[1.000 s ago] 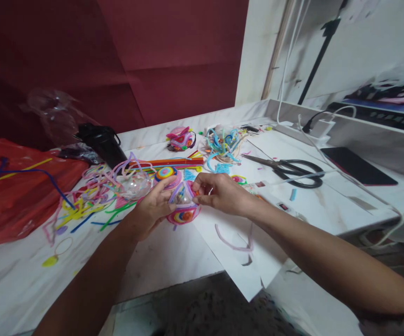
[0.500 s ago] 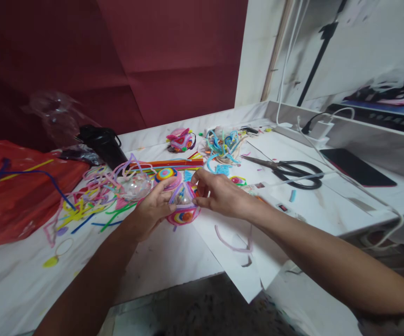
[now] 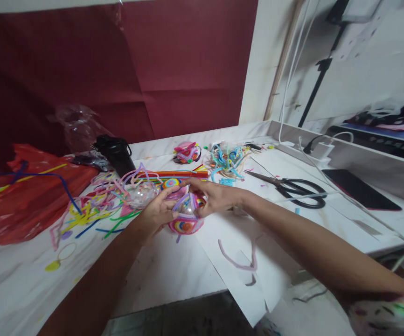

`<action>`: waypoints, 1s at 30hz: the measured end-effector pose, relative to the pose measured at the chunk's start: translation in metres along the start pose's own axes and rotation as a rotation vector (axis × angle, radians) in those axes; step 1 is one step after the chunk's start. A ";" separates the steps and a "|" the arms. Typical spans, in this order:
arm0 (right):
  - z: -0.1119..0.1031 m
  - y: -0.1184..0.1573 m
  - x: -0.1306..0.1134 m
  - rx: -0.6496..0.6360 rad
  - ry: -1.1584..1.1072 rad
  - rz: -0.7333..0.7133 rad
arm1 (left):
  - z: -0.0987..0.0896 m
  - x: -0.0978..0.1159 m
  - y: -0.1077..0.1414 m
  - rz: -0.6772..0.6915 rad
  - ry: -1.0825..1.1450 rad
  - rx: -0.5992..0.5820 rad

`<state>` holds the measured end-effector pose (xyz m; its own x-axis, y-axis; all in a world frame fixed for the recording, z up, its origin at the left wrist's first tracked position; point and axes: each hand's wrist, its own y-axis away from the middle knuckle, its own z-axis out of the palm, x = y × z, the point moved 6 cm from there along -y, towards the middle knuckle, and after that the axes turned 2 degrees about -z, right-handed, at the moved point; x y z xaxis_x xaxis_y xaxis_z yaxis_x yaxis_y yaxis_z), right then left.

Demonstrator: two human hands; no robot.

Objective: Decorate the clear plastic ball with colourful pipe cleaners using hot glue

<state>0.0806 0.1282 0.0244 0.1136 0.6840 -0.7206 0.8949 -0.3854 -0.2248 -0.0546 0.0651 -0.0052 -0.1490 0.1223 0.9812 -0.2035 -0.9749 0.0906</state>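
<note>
A clear ball partly covered with coils of coloured pipe cleaner [image 3: 185, 226] sits between my two hands, low over the table. My left hand [image 3: 157, 211] grips its left side, thumb near the clear part. On the opposite side my right hand [image 3: 216, 195] is curled round the ball, with fingers over the top and thumb at the right edge. Just behind it is another piece with blue, yellow and orange rings [image 3: 170, 185], partly hidden by my fingers. A clear plastic ball [image 3: 142, 193] lies left of my left hand among loose pipe cleaners.
Black scissors [image 3: 302, 192] lie to the right, near a black phone-like slab [image 3: 361, 189] and a white cable. Paper sheets [image 3: 239, 289] overhang the front edge. A red plastic bag [image 3: 37, 200], a black bottle [image 3: 115, 154] and a pipe cleaner bundle [image 3: 184, 174] stand or lie leftward and behind.
The view has tilted up, so things sit lower and slightly right. My right hand has spread further round the ball, fingers reaching over its top toward my left hand.
</note>
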 end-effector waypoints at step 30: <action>0.007 0.004 0.007 0.060 -0.107 0.135 | -0.008 -0.008 -0.007 -0.042 0.088 0.007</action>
<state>0.0816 0.1273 0.0137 0.1812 0.5552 -0.8117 0.8469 -0.5076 -0.1582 -0.0602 0.0721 -0.0146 -0.2247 0.1788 0.9579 -0.2050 -0.9697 0.1329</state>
